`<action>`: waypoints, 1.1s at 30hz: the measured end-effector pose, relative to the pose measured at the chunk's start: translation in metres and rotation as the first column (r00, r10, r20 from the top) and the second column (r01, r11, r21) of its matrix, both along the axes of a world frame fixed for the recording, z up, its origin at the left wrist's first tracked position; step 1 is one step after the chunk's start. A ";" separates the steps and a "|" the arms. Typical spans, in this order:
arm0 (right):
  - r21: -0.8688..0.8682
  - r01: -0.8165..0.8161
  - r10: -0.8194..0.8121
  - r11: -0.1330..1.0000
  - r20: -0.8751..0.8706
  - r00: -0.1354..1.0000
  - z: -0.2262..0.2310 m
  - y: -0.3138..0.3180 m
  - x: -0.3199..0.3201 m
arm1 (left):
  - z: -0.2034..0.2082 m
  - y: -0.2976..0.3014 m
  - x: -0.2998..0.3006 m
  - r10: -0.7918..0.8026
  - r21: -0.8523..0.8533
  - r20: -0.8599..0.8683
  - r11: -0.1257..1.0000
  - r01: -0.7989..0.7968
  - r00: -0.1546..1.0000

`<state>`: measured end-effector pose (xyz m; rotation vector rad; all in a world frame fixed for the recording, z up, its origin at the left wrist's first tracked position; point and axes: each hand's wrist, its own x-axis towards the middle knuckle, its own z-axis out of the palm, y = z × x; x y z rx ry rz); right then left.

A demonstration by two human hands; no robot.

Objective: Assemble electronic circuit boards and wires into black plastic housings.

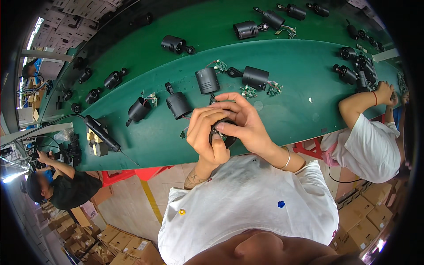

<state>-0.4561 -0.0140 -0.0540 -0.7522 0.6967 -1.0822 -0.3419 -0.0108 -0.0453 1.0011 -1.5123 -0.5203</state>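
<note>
Close in front of me, over the near edge of the green table [291, 110], both hands are closed round a black cylindrical housing [229, 141]. My left hand [205, 132] wraps its left side, thumb pressing at the opening. My right hand [247, 126] holds the far and right side, its thumb also at the opening. Small parts show inside, but fingers hide most of them. Just beyond lie similar housings: one upright-looking housing [207, 81] with a circuit board [220, 66] on wires, a tilted housing [178, 105], and another housing [255, 77] beside a loose board [248, 92].
An electric screwdriver [102, 133] with a cable rests on a small box [96, 145] at the left. Farther back, several housings [173, 44] lie along a darker green strip [203, 26]. Co-workers sit at left [66, 185] and right [366, 145]. Cartons [128, 243] stand behind me.
</note>
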 end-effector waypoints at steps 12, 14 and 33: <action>-0.055 -0.011 0.014 0.998 0.042 0.999 -0.008 -0.006 -0.004 | 0.006 -0.007 -0.001 -0.029 0.067 0.069 0.997 0.024 0.997; -0.020 0.012 -0.011 1.000 0.074 0.997 -0.007 -0.007 -0.003 | 0.006 -0.010 -0.001 -0.027 0.066 0.083 0.998 0.022 0.996; 0.081 0.044 -0.052 0.996 0.104 0.993 0.004 -0.005 -0.001 | 0.013 -0.014 0.002 -0.076 0.143 0.018 0.987 0.073 0.997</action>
